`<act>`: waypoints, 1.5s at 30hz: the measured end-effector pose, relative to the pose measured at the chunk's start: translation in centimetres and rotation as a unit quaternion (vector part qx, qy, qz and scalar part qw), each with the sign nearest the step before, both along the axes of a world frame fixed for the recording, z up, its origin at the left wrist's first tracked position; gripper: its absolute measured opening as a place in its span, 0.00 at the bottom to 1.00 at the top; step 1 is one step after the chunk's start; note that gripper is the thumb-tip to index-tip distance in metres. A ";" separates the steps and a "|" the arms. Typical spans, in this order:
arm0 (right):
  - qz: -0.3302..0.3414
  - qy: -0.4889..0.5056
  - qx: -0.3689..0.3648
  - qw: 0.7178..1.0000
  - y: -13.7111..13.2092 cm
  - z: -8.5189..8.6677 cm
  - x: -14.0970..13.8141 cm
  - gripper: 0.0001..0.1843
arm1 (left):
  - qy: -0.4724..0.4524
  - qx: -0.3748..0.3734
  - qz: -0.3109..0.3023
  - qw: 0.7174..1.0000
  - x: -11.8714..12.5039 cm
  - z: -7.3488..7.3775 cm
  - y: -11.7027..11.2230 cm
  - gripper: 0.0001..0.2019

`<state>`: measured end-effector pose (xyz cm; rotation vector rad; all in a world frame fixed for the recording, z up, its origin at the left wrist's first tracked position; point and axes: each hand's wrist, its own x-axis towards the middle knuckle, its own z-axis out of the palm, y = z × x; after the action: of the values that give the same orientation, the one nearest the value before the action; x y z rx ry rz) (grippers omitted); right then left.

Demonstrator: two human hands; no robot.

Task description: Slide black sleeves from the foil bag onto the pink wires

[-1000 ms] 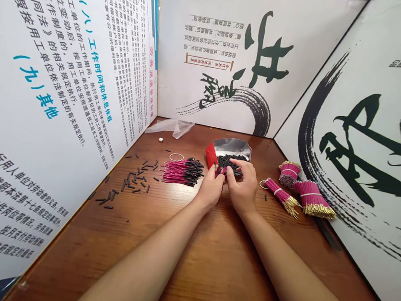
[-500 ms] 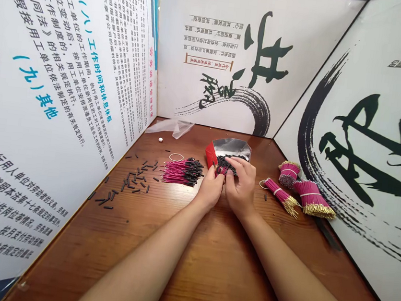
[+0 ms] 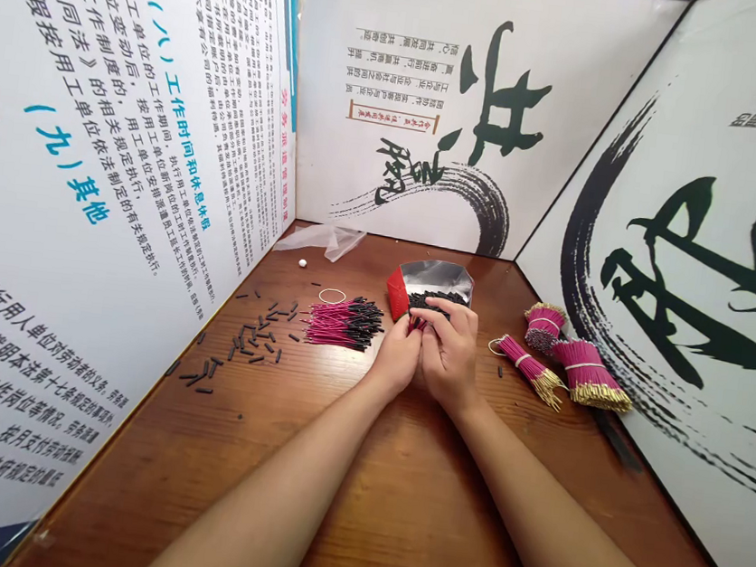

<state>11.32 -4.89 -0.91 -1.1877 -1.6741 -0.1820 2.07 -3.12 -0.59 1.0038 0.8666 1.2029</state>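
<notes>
My left hand (image 3: 399, 355) is closed around a small bunch of pink wires (image 3: 416, 322), nearly all hidden by the fingers. Against it, my right hand (image 3: 450, 351) has its fingers bent over the wire ends; what its fingertips pinch is too small to make out. Just beyond both hands stands an open red box (image 3: 398, 293) with a silvery inside, holding many short black sleeves (image 3: 440, 302). Left of my hands lies a pile of pink wires with black sleeved ends (image 3: 344, 322).
Loose black sleeves (image 3: 255, 340) are scattered at the left. Tied pink wire bundles (image 3: 592, 373) lie at the right by the panel. A pale elastic ring (image 3: 332, 296), a white bead (image 3: 302, 263) and clear plastic film (image 3: 328, 241) are at the back left. Printed panels enclose the wooden table (image 3: 394, 504).
My right hand's fingers have curled in and moved slightly left over the left fingertips. Less of the pink wire bunch shows between my hands. The box and piles stay put.
</notes>
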 end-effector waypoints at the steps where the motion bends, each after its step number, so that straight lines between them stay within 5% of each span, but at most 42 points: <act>1: 0.001 0.005 0.006 1.000 0.0 0.0 -0.1 0.17 | 0.000 -0.005 0.000 1.000 -0.1 0.0 0.0 0.07; 11: -0.013 0.035 -0.003 0.999 0.0 0.0 -0.3 0.12 | -0.145 -0.124 -0.052 0.980 -0.8 -0.3 0.6 0.05; 24: -0.016 0.091 -0.056 0.994 0.8 -0.6 0.4 0.09 | -0.124 -0.076 -0.060 0.987 -1.0 -0.5 0.5 0.10; 33: -0.175 -0.031 -0.155 0.972 1.8 -2.0 1.3 0.18 | -0.127 -0.082 -0.064 0.986 -1.1 -0.2 0.4 0.12; 45: -0.140 -0.109 -0.211 0.961 2.0 -3.2 1.5 0.14 | -0.125 -0.091 -0.054 0.987 -1.0 -0.2 0.4 0.12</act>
<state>12.86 -2.85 -4.13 -1.7822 -1.7828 -0.1365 1.11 -2.69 -0.80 0.7255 0.7004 1.1084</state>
